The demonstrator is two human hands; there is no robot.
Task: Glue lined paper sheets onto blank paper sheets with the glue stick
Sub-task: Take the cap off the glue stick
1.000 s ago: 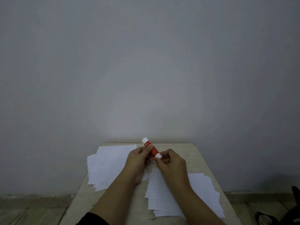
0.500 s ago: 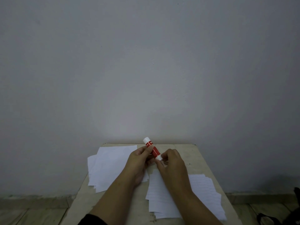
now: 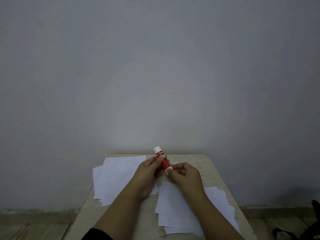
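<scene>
A red glue stick (image 3: pixel 163 160) with white ends is held tilted above the table, its white top pointing up and away. My left hand (image 3: pixel 149 172) grips the red barrel. My right hand (image 3: pixel 184 175) pinches the lower white end with thumb and fingers; whether that end is a cap or a base I cannot tell. A stack of blank white sheets (image 3: pixel 117 177) lies on the left of the table. A fanned stack of lined sheets (image 3: pixel 180 210) lies on the right, partly under my right forearm.
The small beige table (image 3: pixel 207 168) stands against a plain grey wall (image 3: pixel 155 75). Floor shows on both sides below. A dark object (image 3: pixel 311 227) sits at the bottom right corner, off the table.
The glue stick has turned slightly more upright. My right hand has shifted a little to the right at the stick's lower end. The paper stacks have not moved.
</scene>
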